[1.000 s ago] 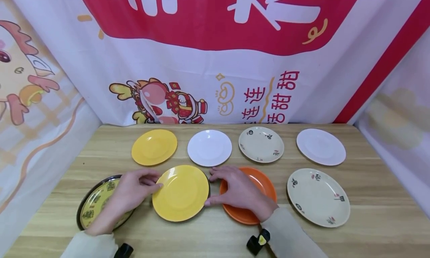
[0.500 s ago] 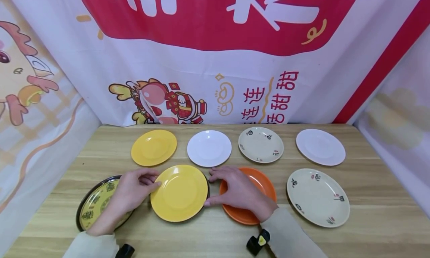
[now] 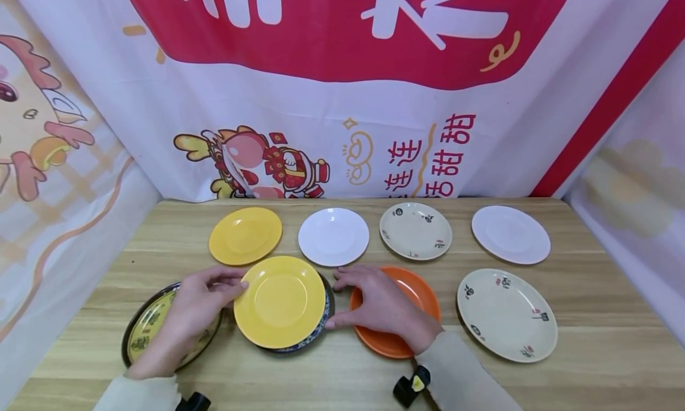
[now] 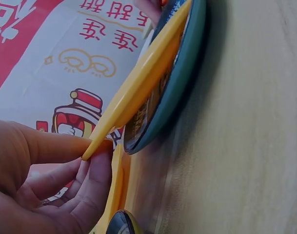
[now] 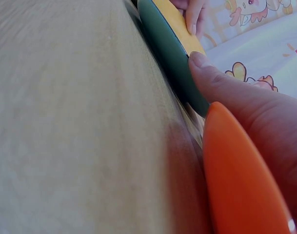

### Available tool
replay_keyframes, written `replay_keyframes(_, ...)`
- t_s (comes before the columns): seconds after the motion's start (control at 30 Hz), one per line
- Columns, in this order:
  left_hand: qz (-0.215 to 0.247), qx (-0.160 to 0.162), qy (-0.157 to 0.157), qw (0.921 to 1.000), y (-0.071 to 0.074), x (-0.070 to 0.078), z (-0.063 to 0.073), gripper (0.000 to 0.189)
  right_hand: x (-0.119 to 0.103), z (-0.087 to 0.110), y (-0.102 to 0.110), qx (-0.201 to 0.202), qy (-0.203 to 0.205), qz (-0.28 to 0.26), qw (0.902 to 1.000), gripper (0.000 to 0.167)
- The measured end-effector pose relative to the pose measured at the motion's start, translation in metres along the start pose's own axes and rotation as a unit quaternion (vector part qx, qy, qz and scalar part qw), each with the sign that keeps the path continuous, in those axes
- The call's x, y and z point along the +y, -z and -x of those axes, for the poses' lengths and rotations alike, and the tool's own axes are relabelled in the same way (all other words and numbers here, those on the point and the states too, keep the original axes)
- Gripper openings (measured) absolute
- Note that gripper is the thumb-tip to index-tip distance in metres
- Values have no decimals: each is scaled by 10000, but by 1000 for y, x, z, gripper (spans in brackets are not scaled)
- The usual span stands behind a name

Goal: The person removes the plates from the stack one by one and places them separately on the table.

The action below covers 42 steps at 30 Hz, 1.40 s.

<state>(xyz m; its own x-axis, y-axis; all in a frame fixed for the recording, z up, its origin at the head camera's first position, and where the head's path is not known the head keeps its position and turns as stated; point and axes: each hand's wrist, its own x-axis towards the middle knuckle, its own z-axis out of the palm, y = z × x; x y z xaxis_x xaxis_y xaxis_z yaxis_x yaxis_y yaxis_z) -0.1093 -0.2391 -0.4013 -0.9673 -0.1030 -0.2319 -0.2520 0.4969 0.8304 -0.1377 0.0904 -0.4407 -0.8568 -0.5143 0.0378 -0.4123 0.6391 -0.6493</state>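
Observation:
My left hand (image 3: 195, 310) pinches the left rim of a plain yellow plate (image 3: 280, 304) between thumb and fingers. The yellow plate is tilted over a darker plate with a blue-patterned border (image 3: 313, 335) and a green outside, which shows in the left wrist view as a green underside (image 4: 192, 73). The dark plate's middle is hidden beneath the yellow one. My right hand (image 3: 374, 298) reaches across an orange plate (image 3: 414, 289), its thumb and fingertips spread along the dark plate's right rim. In the right wrist view its thumb (image 5: 226, 80) touches that rim.
Behind, in a row, lie another yellow plate (image 3: 246, 235), a white plate (image 3: 334, 237), a small patterned cream plate (image 3: 415, 229) and a second white plate (image 3: 511, 234). A larger cream plate (image 3: 507, 314) lies right. A black-rimmed yellow patterned plate (image 3: 147, 328) is partly under my left forearm.
My left hand has raised the yellow plate's edge and shifted it slightly left and back, exposing the blue-patterned border beneath. My right hand has stayed in place.

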Motion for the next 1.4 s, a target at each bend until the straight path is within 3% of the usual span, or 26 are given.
replay_keyframes(0.2,439,-249,132,9986,4,-4,-2,45,0,1,0,-9,-1,5,10000,61)
replay_keyframes(0.47,633,-464,212,9967,5,-6,-3,44,1,0,0,-34,28,9,10000,63)
replay_keyframes(0.97,1037,-644,314,9920,8,-13,-5,47,1,1,0,-29,-7,10,10000,62)
replay_keyframes(1.4,1071,-712,436,9907,11,-16,-8,50,1,1,-1,-28,-72,78,9999,62)
